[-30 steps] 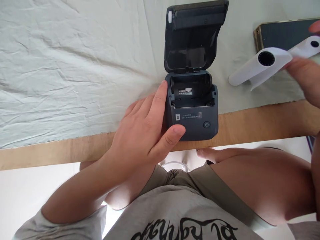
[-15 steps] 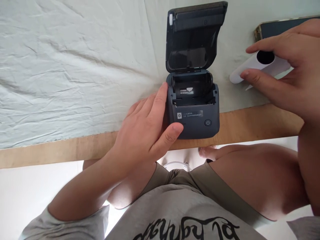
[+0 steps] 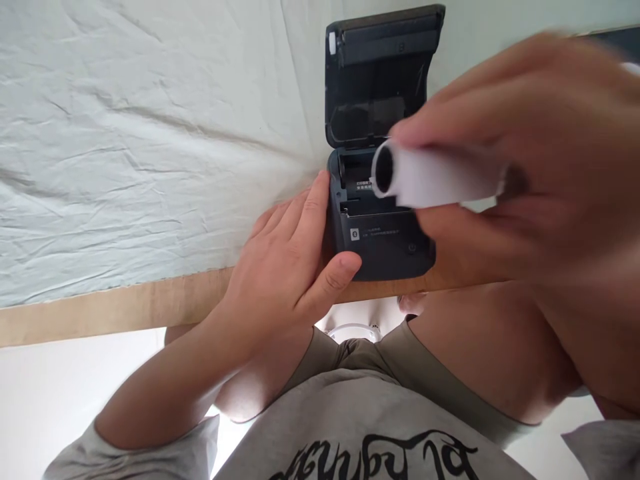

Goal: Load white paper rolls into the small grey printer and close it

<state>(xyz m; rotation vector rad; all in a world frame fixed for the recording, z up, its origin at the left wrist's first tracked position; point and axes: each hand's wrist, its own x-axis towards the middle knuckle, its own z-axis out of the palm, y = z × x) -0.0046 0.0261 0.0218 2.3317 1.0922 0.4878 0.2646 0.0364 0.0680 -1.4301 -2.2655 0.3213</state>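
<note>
A dark label printer (image 3: 385, 250) sits at the table's front edge, its lid (image 3: 380, 73) raised and its paper bay uncovered. My left hand (image 3: 287, 257) steadies it, straight fingers along the left side and thumb on the front left corner. A white paper roll (image 3: 435, 180) with a dark hollow end is pinched between the thumb and fingers of my right hand (image 3: 540, 160), which is blurred by motion. The roll hangs over the right part of the bay, its open end facing left. Part of the bay and the roll's far end are hidden.
A pale wrinkled cloth (image 3: 150, 147) covers the table, with a wooden edge (image 3: 115, 303) along the front. At the far right, a dark flat object (image 3: 617, 43) shows partly behind my right hand. My legs are under the table edge.
My right hand has brought the paper roll left from the cloth to over the printer's bay, turning its hollow end leftward. My left hand stays at the printer, which appears slightly further left.
</note>
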